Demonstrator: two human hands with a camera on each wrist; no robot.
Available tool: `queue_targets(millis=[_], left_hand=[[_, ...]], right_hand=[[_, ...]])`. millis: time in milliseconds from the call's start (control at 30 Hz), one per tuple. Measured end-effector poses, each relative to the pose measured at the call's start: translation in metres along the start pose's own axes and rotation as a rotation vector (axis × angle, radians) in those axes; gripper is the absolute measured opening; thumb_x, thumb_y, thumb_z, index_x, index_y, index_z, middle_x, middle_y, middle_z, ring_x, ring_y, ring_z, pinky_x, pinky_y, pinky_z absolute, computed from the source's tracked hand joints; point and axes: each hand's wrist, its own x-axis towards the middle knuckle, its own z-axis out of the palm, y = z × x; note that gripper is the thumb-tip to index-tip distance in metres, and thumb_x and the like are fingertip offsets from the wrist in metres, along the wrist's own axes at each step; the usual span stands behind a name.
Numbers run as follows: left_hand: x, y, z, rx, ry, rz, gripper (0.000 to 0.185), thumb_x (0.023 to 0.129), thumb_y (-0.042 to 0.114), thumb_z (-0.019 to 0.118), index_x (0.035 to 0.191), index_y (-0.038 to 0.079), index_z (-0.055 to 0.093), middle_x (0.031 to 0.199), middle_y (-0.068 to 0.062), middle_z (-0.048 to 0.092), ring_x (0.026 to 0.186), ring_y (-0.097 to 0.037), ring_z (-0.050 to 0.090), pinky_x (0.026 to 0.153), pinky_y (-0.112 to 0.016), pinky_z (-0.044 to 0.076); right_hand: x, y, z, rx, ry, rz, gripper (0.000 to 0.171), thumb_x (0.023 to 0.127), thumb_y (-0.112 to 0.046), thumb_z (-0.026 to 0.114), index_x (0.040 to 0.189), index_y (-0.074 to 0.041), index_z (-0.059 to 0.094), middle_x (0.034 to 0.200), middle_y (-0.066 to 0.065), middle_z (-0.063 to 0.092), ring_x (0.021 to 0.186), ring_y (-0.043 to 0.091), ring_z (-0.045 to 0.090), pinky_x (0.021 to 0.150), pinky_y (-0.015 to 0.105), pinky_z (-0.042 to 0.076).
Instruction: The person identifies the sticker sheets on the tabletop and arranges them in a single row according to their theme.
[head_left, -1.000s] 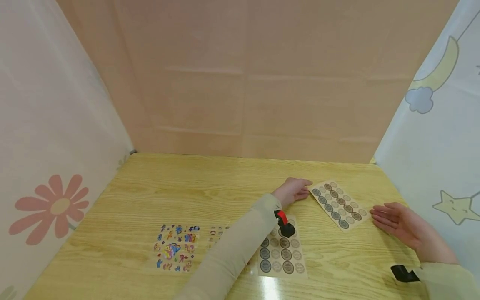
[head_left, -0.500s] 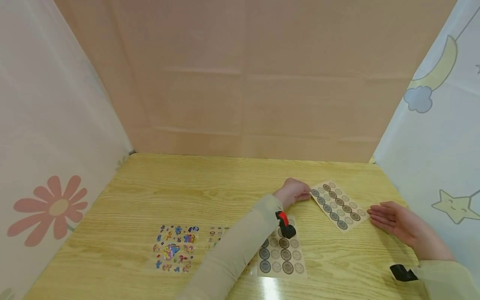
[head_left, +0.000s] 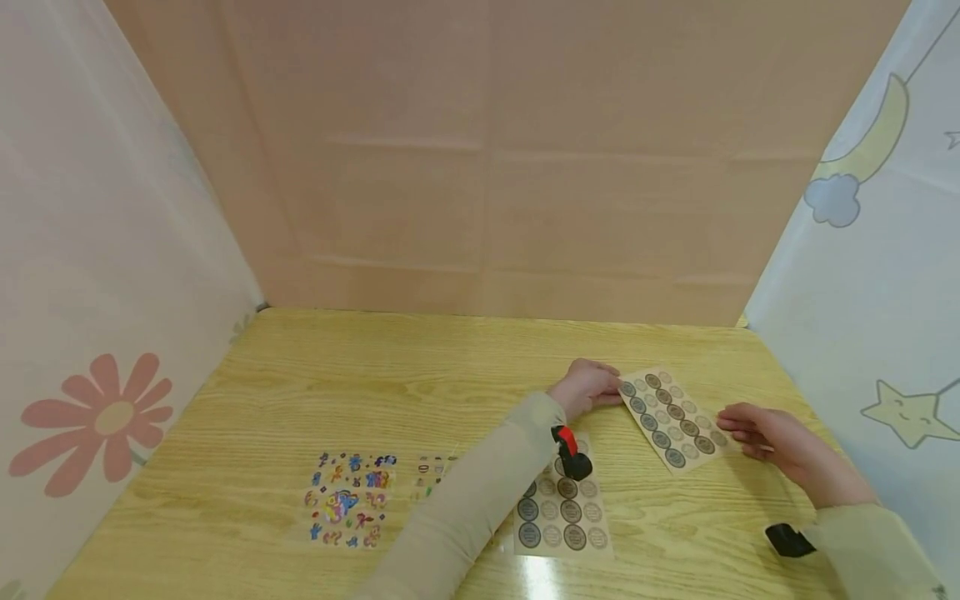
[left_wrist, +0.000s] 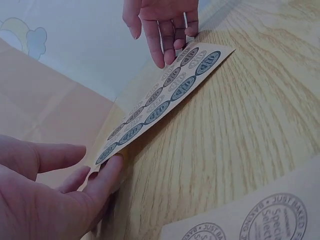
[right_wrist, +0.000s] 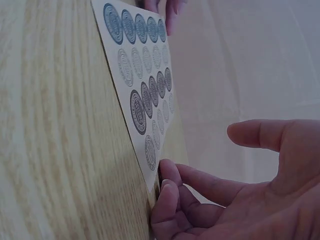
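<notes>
A beige sticker sheet (head_left: 671, 417) with rows of round seal stickers lies slanted at the right of the table. My left hand (head_left: 587, 388) holds its left corner between the fingers; in the left wrist view one finger (left_wrist: 111, 172) lies beneath the edge. At the opposite edge is my right hand (head_left: 772, 442). Its thumb (right_wrist: 257, 134) stands apart from the sheet, while its bent fingers (right_wrist: 167, 205) touch the edge. Another sheet of round stickers (head_left: 562, 529) lies near my left wrist, partly hidden by the forearm.
A clear sheet of colourful cartoon stickers (head_left: 347, 504) lies left on the wooden table (head_left: 375, 367). A smaller clear sticker sheet (head_left: 431, 473) is mostly covered by my left sleeve (head_left: 472, 508). Patterned cloth walls (head_left: 885, 333) stand at both sides, with a plain one (head_left: 487, 167) behind.
The right hand has moved left and bent its fingers at the sheet's edge. The slanted sheet has turned slightly and shifted a little left and nearer. The left hand stays at its corner.
</notes>
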Motion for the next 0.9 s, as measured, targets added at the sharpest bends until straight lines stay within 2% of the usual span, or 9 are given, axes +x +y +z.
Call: queue_targets(millis=[167,333,433,567,767,900], left_hand=[[-0.001,-0.002,0.002,0.081,0.026,0.006,0.028,0.084,-0.019,0.056,0.104,-0.003,0.067,0.085,-0.016,0.064,0.084,-0.03,0.067,0.078,-0.039,0.057],[0.0,-0.004,0.002,0.099,0.039,0.005,0.033,0.082,-0.022,0.052,0.1,0.001,0.069,0.084,-0.012,0.063,0.082,-0.026,0.067,0.076,-0.038,0.058],[0.001,-0.004,0.002,0.09,0.041,0.007,0.033,0.082,-0.023,0.051,0.098,0.0,0.069,0.083,-0.012,0.063,0.082,-0.025,0.067,0.076,-0.038,0.058],[0.0,-0.004,0.001,0.08,0.048,0.001,0.033,0.081,-0.023,0.051,0.097,0.0,0.069,0.082,-0.011,0.064,0.081,-0.025,0.067,0.077,-0.039,0.057],[-0.002,-0.002,0.0,0.066,0.047,-0.002,0.03,0.081,-0.022,0.055,0.097,0.0,0.069,0.082,-0.012,0.064,0.079,-0.026,0.068,0.075,-0.039,0.058],[-0.005,0.002,0.0,0.066,0.027,0.006,0.028,0.082,-0.019,0.058,0.097,0.002,0.07,0.081,-0.012,0.064,0.077,-0.027,0.068,0.071,-0.037,0.059]], right_hand=[[0.003,-0.004,0.005,-0.074,0.022,0.015,0.033,0.101,-0.034,0.045,0.111,-0.009,0.064,0.092,-0.013,0.065,0.077,0.01,0.054,0.067,0.028,0.049],[0.005,-0.005,0.007,-0.108,0.026,0.028,0.043,0.101,-0.036,0.044,0.118,0.001,0.06,0.093,-0.013,0.064,0.079,0.01,0.055,0.068,0.028,0.048],[0.006,-0.004,0.007,-0.113,0.028,0.025,0.042,0.101,-0.034,0.044,0.116,0.0,0.063,0.092,-0.012,0.064,0.078,0.01,0.055,0.067,0.028,0.048],[0.007,-0.001,0.007,-0.107,0.025,0.011,0.035,0.101,-0.032,0.047,0.114,-0.007,0.068,0.091,-0.011,0.063,0.076,0.011,0.054,0.067,0.027,0.047],[0.006,0.005,0.007,-0.113,0.011,-0.071,0.036,0.101,-0.025,0.049,0.123,0.002,0.06,0.093,-0.012,0.062,0.081,0.006,0.056,0.069,0.024,0.049],[0.005,0.005,0.007,-0.054,0.003,-0.091,0.02,0.1,-0.022,0.052,0.113,-0.009,0.06,0.094,-0.011,0.061,0.083,0.006,0.06,0.071,0.024,0.052]])
